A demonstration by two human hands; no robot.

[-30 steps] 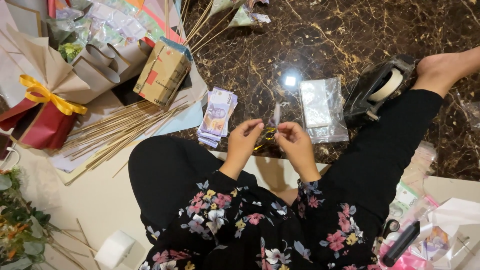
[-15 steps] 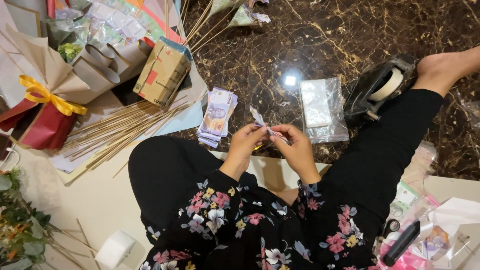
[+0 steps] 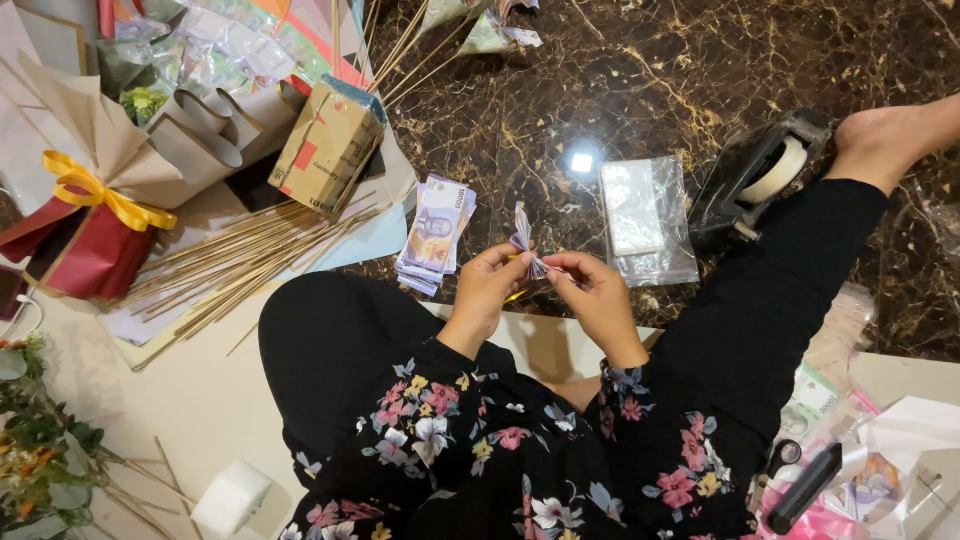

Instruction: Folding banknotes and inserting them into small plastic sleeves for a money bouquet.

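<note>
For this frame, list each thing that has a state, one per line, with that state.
left hand: pinching the folded banknote
right hand: pinching the same note
folded banknote: pleated, fanned out, held up
banknote stack: flat on the floor, untouched
tape dispenser: loaded with a roll, standing by the foot
clear plastic bags: lying flat
wooden sticks: loose pile
bouquet wrap: tied with yellow ribbon

Floor: I see dark marble floor (image 3: 640,90).
Left: wooden sticks (image 3: 240,265), cardboard box (image 3: 325,150), wrapped bouquet with yellow ribbon (image 3: 85,200).
Centre: stack of banknotes (image 3: 435,230), clear plastic bag (image 3: 645,220).
Right: tape dispenser (image 3: 755,180).
</note>
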